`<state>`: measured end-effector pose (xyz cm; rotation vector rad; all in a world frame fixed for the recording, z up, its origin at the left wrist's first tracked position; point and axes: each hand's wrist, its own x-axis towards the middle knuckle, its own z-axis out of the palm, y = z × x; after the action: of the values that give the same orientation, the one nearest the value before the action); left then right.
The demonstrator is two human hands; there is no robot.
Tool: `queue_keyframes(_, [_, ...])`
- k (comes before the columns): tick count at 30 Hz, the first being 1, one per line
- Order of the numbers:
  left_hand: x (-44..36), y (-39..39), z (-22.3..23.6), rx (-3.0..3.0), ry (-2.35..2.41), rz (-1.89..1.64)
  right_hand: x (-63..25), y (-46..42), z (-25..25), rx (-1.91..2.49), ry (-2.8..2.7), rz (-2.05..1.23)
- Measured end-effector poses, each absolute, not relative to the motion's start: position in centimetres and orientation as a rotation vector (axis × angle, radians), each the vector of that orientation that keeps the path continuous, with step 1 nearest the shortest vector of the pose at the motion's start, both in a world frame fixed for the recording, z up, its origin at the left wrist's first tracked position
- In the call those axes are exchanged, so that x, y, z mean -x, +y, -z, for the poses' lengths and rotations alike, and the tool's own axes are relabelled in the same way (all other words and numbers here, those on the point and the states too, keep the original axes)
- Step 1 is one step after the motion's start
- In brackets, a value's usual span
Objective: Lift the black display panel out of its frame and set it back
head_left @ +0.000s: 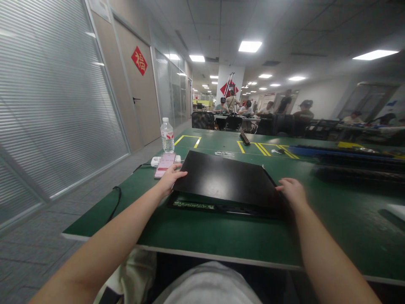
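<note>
A glossy black screen panel (224, 175) lies tilted over a black frame (243, 210) on the green table. Along the frame's near side, a strip of green circuit board (193, 205) shows below the panel's raised front edge. My left hand (169, 180) grips the panel's left edge, thumb on top and fingers partly hidden beneath. At the right edge, my right hand (292, 192) is closed with thumb and fingers pinched on the panel's rim. Most of the frame's inside is hidden under the panel.
Beyond my left hand are a phone (165, 164), a white power strip (155, 161) and a water bottle (167, 136). Dark stacked parts (357, 166) lie at the right of the table (221, 240). A black cable (115, 202) crosses the left edge. People sit farther back.
</note>
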<state>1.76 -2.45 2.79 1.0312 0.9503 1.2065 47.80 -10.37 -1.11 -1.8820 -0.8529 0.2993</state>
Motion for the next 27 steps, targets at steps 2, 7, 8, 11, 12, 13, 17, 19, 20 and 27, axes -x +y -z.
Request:
queue_keyframes(2, [-1.8, -2.4, -2.7, -1.039, 0.944, -1.193, -47.9, -10.3, 1.2, 1.9, -0.859, -0.292])
queue_keyframes(7, [-1.8, -2.4, -2.5, -1.055, 0.961, -1.166, -48.0, -10.2, 1.3, 1.903, -0.875, -0.295])
queue_keyframes(8, [-1.8, -2.4, -2.5, -1.058, 0.971, -1.159, -48.0, -10.1, 1.3, 1.905, -0.88, -0.292])
queue_keyframes(11, [-1.8, -2.4, -2.4, -1.064, 1.004, -1.131, -47.9, -10.1, 1.3, 1.939, -0.894, -0.279])
queue_keyframes(12, [-1.8, -2.3, -2.3, -1.065, 1.013, -1.122, -47.8, -10.1, 1.3, 1.957, -0.898, -0.276])
queue_keyframes(13, [-1.8, -2.3, -2.3, -1.064, 1.02, -1.115, -47.7, -10.1, 1.2, 1.98, -0.899, -0.271])
queue_keyframes(17, [-1.8, -2.3, -2.2, -1.066, 1.03, -1.101, -47.6, -10.2, 0.9, 2.059, -0.924, -0.224])
queue_keyframes(19, [-1.8, -2.3, -2.2, -1.071, 1.041, -1.1, -47.5, -10.3, 0.7, 2.076, -0.953, -0.208])
queue_keyframes(20, [-1.8, -2.3, -2.3, -1.072, 1.045, -1.099, -47.4, -10.3, 0.6, 2.086, -0.962, -0.206])
queue_keyframes(27, [-1.7, -2.5, -2.4, -1.057, 0.995, -1.046, -47.1, -10.5, 0.3, 2.095, -0.987, -0.192])
